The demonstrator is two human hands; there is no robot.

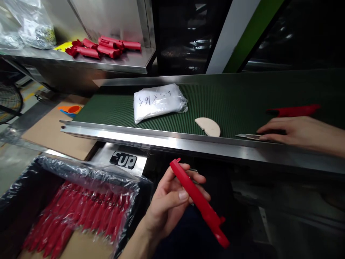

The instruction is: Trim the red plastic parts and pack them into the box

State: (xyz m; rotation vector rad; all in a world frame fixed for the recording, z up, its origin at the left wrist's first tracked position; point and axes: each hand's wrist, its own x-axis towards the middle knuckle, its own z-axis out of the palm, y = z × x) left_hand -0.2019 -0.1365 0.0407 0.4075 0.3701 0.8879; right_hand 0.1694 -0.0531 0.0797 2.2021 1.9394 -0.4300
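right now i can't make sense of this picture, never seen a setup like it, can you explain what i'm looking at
There's no robot here: a camera worn on a person's head looks forward and down at their two bare hands. The left hand holds a long red part. The right hand has its fingers at a slim bladed tool beside the metal rail of a green ribbed belt. On the belt lie a white packet, a pale half-round piece and another red piece.
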